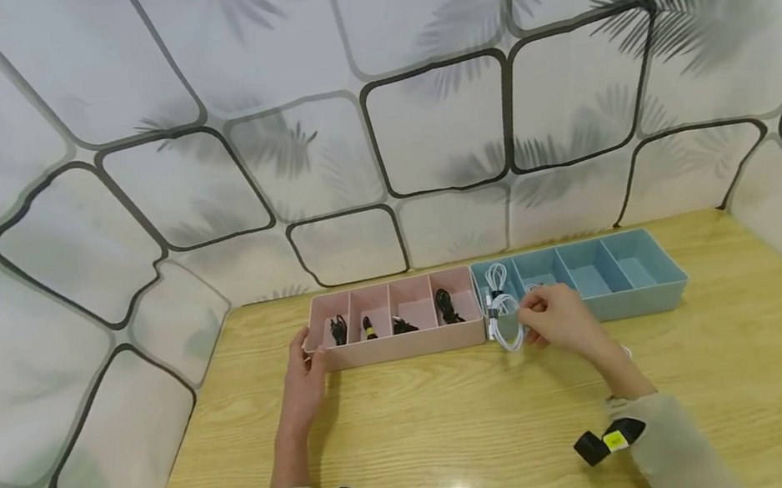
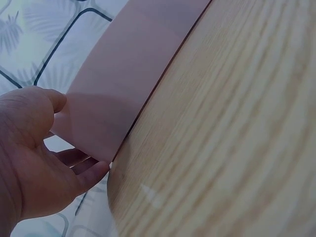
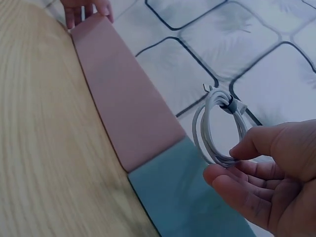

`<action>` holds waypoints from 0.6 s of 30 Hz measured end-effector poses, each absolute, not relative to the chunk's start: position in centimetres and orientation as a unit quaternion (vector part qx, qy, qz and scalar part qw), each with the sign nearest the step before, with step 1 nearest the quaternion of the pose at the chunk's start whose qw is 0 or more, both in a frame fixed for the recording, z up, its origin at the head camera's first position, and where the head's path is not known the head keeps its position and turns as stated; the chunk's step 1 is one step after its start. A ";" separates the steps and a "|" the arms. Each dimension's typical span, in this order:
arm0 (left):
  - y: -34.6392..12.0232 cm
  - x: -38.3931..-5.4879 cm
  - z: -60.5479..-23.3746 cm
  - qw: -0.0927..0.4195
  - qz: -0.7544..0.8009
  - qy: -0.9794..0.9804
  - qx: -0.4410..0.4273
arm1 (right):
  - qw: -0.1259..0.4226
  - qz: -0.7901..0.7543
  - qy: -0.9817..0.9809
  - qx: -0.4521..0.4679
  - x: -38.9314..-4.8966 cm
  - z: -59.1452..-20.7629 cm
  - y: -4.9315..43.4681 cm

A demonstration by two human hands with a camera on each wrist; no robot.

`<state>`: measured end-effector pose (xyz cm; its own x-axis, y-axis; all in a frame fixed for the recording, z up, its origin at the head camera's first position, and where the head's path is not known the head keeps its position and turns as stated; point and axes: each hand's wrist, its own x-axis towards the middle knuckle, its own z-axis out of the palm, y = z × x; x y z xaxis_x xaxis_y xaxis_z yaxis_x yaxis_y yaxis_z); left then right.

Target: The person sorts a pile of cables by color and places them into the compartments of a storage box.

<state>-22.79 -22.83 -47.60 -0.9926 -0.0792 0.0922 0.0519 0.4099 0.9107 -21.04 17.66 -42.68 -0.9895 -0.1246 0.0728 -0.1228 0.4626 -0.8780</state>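
Note:
My right hand (image 1: 562, 321) pinches a coiled white cable (image 3: 210, 131) between thumb and fingers, in front of the blue divided box (image 1: 635, 304). A dark tie (image 3: 229, 104) wraps the coil. Behind it, another white coil (image 1: 496, 275) shows at the box's leftmost compartment. At the left end of the pink divided box (image 1: 407, 348), my left hand (image 1: 303, 385) holds the corner, thumb at the upper edge and fingers around the end wall. Black cables (image 1: 448, 307) lie in the pink compartments, one with a yellow band (image 1: 370, 333).
Both boxes stand end to end along the back of the wooden table (image 1: 406, 444), close to a patterned cloth wall (image 1: 442, 127). Something white (image 1: 534, 287) lies in the blue box's second compartment, partly hidden. A small white piece (image 1: 627, 351) shows beside my right wrist.

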 end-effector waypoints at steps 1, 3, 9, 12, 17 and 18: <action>-22.8 -22.8 -47.6 0.059 -0.545 -0.836 0.012 | -0.004 -0.512 0.856 -0.069 -21.2 -42.7 18.0; -22.8 -22.6 -47.5 0.059 -0.544 -0.837 0.013 | -0.010 -0.517 0.854 -0.059 -21.4 -42.6 18.7; -22.7 -22.6 -47.5 0.061 -0.541 -0.839 0.013 | -0.040 -0.529 0.847 -0.029 -21.3 -42.1 20.9; -22.7 -22.6 -47.5 0.057 -0.540 -0.839 0.015 | -0.058 -0.541 0.839 -0.018 -21.2 -42.0 21.8; -22.7 -22.5 -47.3 0.055 -0.539 -0.840 0.013 | -0.055 -0.561 0.826 0.010 -21.4 -42.3 23.3; -22.6 -22.5 -47.3 0.056 -0.540 -0.840 0.012 | -0.055 -0.562 0.825 0.014 -21.4 -42.3 23.6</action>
